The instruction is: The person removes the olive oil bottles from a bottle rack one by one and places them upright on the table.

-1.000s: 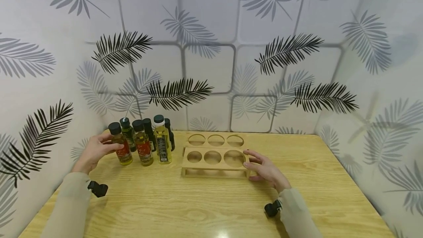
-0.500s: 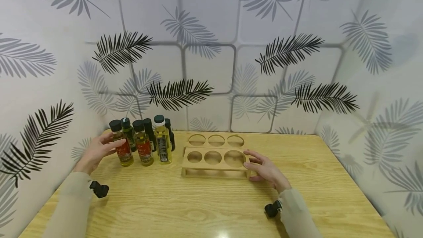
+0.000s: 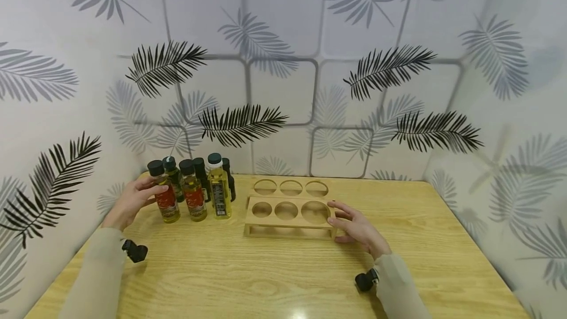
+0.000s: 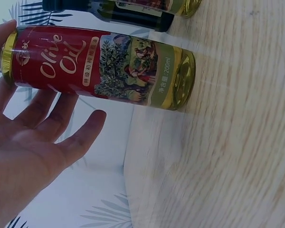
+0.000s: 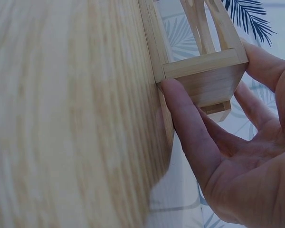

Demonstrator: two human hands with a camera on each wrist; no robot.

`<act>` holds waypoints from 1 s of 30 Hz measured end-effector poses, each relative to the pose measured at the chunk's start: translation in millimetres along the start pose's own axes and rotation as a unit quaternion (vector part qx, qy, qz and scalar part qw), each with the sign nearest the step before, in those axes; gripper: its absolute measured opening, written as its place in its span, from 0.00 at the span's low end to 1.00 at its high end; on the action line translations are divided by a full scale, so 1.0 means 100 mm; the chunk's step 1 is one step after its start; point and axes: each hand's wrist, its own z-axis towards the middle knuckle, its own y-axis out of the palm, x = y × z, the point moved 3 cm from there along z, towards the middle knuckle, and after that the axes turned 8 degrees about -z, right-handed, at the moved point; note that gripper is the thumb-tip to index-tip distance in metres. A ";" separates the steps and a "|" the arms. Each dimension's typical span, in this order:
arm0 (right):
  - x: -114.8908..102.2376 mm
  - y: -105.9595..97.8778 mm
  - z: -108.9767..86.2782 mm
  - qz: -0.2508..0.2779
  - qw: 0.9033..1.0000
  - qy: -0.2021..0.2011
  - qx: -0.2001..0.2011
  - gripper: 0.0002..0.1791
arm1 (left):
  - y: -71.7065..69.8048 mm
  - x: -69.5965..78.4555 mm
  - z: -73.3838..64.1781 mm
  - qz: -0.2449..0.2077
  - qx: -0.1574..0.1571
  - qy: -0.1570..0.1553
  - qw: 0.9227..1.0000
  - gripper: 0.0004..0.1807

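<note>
At the far left of the table, my left hand point(image 3: 129, 204) holds an olive oil bottle point(image 3: 167, 204) with a black cap and red label. In the left wrist view, the thumb is at the neck of this bottle point(image 4: 104, 66) and the fingers lie partly behind it; its base is at the tabletop. My right hand point(image 3: 358, 230) grips the right end of a wooden bottle rack point(image 3: 290, 221) with round holes. In the right wrist view, fingers of this hand point(image 5: 247, 166) touch the end panel of the rack point(image 5: 209, 83) at its lower corner and upper edge.
A second red-labelled bottle point(image 3: 194, 198) stands beside the held one. A clear bottle of yellow oil point(image 3: 219, 193) is right of it. Darker bottles, among them a green one point(image 3: 174, 176), stand behind. The patterned wall point(image 3: 283, 151) borders the wooden table point(image 3: 248, 274).
The left fingers and thumb have shifted slightly up the olive oil bottle. The right hand keeps its place on the rack, and the head view has shifted a little.
</note>
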 end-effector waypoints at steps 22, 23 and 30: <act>-0.01 0.01 0.01 -0.003 1.000 -0.002 -0.002 0.34 | -0.01 -0.04 -0.02 -0.013 0.009 -0.006 1.000 0.46; -0.01 0.01 0.01 -0.002 1.000 -0.002 -0.002 0.35 | -0.01 -0.04 -0.02 -0.012 0.010 -0.006 1.000 0.47; 0.01 0.01 0.00 -0.002 1.000 0.000 -0.002 0.35 | -0.01 -0.03 -0.07 0.007 0.044 0.024 0.999 0.50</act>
